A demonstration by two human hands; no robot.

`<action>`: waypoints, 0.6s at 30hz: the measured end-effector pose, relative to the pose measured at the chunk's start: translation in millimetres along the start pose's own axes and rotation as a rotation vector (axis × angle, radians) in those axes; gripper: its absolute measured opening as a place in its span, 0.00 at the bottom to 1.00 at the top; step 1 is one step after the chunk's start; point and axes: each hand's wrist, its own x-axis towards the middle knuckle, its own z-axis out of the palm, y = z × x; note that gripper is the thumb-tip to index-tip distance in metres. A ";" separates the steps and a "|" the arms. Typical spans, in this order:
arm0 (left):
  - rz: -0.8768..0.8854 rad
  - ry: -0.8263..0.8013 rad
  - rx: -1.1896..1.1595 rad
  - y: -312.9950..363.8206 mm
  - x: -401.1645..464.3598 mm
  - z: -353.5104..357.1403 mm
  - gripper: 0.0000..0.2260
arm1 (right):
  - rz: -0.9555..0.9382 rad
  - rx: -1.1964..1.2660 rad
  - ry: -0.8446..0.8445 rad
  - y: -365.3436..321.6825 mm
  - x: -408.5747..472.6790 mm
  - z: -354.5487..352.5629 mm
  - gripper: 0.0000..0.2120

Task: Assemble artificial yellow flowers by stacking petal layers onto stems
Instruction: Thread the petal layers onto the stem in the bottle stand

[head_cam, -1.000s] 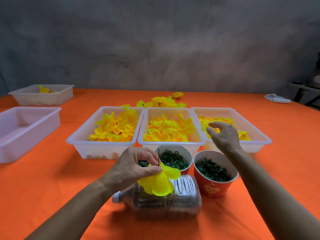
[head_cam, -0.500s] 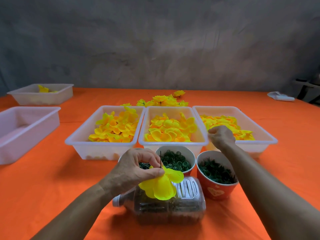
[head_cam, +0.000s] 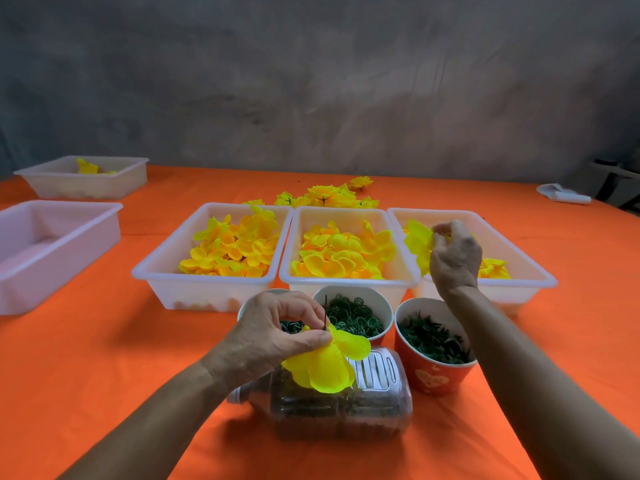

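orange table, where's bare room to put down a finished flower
Bare orange cloth lies between the empty bin and left petal bin, and right of the red cup. Around the cups and bottle it is crowded.

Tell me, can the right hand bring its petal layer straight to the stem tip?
Probably yes: the right hand pinches a petal layer, and the stem tip stands bare above the left hand.

yellow petals [head_cam: 231, 249], orange tablecloth [head_cam: 104, 358], perhaps heart-patterned red cup [head_cam: 434, 375]

cups [head_cam: 352, 306] and bottle [head_cam: 346, 403] crowd the front; bare cloth [head_cam: 104, 358] left.
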 end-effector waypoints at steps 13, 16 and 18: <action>0.013 0.006 0.027 -0.6 0.2 0.1 0.05 | 0.519 1.073 -0.497 -46.6 -46.8 -24.7 0.05; 0.014 0.013 0.020 -1.6 -0.1 0.4 0.05 | 0.629 1.203 -0.595 -53.0 -53.6 -26.7 0.06; 0.012 0.011 0.011 -2.0 -0.1 0.6 0.05 | 0.683 1.263 -0.668 -56.5 -59.3 -29.0 0.10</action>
